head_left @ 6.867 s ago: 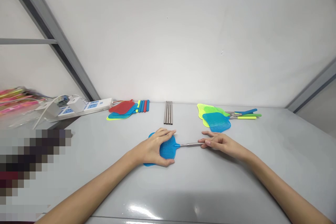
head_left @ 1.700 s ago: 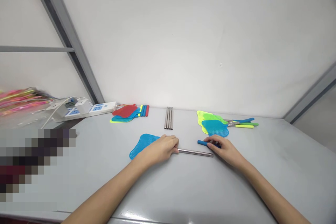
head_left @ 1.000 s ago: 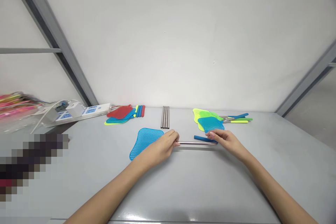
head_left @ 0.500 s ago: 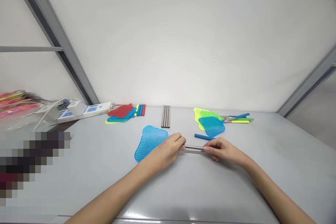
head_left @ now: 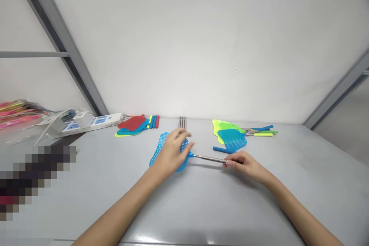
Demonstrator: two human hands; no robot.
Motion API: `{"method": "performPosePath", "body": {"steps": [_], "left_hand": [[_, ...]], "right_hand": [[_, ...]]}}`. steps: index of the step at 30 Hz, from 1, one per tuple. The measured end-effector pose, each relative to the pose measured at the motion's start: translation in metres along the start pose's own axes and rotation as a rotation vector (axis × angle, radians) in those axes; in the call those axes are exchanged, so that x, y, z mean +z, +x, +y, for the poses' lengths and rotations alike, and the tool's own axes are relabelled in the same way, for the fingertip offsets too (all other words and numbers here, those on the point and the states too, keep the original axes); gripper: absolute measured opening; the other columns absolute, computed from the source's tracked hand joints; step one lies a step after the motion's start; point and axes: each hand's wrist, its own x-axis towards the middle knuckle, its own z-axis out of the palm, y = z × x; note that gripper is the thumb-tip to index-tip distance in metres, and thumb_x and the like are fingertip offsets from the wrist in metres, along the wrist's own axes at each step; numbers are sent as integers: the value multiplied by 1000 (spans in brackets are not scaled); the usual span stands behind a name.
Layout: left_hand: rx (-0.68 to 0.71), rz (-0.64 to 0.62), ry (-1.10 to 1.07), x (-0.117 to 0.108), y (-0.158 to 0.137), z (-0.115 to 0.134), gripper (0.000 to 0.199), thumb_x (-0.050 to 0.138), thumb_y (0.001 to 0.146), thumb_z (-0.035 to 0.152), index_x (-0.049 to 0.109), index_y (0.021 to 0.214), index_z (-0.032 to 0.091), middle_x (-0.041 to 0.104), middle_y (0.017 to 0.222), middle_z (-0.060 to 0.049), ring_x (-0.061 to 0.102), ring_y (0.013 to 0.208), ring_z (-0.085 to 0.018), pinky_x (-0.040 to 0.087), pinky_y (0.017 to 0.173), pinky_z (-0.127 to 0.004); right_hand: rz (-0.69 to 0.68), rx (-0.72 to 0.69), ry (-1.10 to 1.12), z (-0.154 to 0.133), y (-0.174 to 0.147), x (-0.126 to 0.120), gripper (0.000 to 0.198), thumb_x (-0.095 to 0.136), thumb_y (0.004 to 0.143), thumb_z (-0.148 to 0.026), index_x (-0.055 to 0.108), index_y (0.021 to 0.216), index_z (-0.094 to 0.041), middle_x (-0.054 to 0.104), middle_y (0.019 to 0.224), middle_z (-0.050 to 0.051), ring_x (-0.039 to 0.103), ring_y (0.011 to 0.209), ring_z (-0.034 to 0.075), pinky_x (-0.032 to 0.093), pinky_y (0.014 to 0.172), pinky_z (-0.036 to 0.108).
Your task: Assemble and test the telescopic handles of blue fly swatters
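A blue mesh fly swatter head point(head_left: 157, 153) is joined by its neck to a slim metal rod point(head_left: 210, 158) in front of me. My right hand point(head_left: 243, 165) pinches the rod's right end between thumb and fingers. Over the mesh is my left hand point(head_left: 174, 150), its fingers apart and curved; whether it touches the mesh I cannot tell. Part of the head is hidden beneath it. Just behind the rod a loose blue handle tube point(head_left: 222, 149) lies on the table, its right end partly covered by my right hand.
Metal rods point(head_left: 182, 122) lie side by side at the back. Red, blue and yellow swatter heads point(head_left: 132, 123) sit back left beside short coloured handles point(head_left: 153, 121). Swatters with handles point(head_left: 232, 138) are piled back right. A power strip point(head_left: 106, 120) with plugs stands at the left edge.
My left hand has let go of the rod and moved left over the mesh, its fingers opening. The neck joint now shows. My right hand stays on the rod.
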Motion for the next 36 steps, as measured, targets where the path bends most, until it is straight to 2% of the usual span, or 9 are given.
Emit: {"method": "performPosePath", "body": {"steps": [3, 5, 6, 7, 9, 11, 17, 25, 36], "left_hand": [[-213, 170, 37, -12, 8, -17, 31, 49, 80, 34, 49, 106, 17, 47, 112, -9, 41, 110, -24, 30, 97, -39], [-446, 157, -85, -19, 11, -25, 45, 56, 73, 41, 47, 111, 16, 47, 116, -11, 45, 108, -27, 35, 93, -44], [-563, 86, -228, -22, 11, -27, 49, 58, 71, 43, 47, 111, 16, 50, 114, -12, 50, 102, -27, 40, 88, -43], [-630, -64, -440, -25, 11, -28, 49, 57, 72, 46, 49, 110, 16, 54, 111, -11, 54, 98, -26, 43, 84, -42], [-689, -323, -805, -29, 10, -27, 50, 56, 72, 49, 52, 108, 16, 59, 107, -11, 58, 94, -25, 47, 80, -38], [-700, -421, -979, -30, 8, -24, 49, 60, 70, 48, 55, 105, 14, 62, 104, -11, 59, 93, -25, 48, 80, -36], [-679, -431, -1019, -27, 5, -23, 46, 68, 65, 41, 59, 101, 14, 64, 101, -12, 61, 90, -26, 49, 80, -37], [-656, -375, -971, -8, 1, -30, 43, 70, 63, 39, 62, 96, 14, 67, 95, -10, 63, 85, -25, 51, 76, -36], [-545, -328, -944, 0, -4, -22, 35, 69, 65, 34, 62, 92, 13, 67, 92, -8, 64, 81, -21, 53, 73, -32]], "right_hand": [[56, -11, -28, -1, -1, -5, 32, 47, 80, -41, 66, 70, -17, 48, 54, 0, 37, 51, 12, 24, 49, 23], [97, -12, -53, -1, -2, -8, 33, 46, 80, -41, 66, 70, -17, 43, 51, -1, 33, 49, 11, 22, 48, 23], [104, -13, -61, 0, -2, -9, 34, 46, 81, -42, 66, 70, -17, 42, 51, -2, 32, 49, 11, 22, 48, 23], [100, -17, -66, 1, -2, -10, 34, 45, 81, -42, 66, 71, -17, 42, 51, -2, 32, 50, 11, 22, 48, 23], [72, -28, -78, 3, -2, -12, 33, 45, 81, -42, 66, 73, -18, 45, 54, -1, 34, 52, 12, 23, 49, 23], [43, -31, -101, 6, -2, -12, 34, 44, 82, -43, 66, 74, -18, 48, 56, 0, 35, 53, 12, 25, 49, 23], [-27, 5, -167, 8, -3, -9, 36, 40, 84, -43, 59, 69, -15, 48, 57, 1, 37, 54, 13, 28, 51, 24], [-59, 67, -133, 11, -3, -1, 38, 38, 85, -43, 56, 67, -14, 32, 54, -4, 29, 52, 10, 22, 49, 23], [-197, 172, 106, 8, -8, -2, 43, 42, 82, -49, 55, 65, -12, 29, 49, -5, 23, 45, 7, 15, 44, 23]]}}
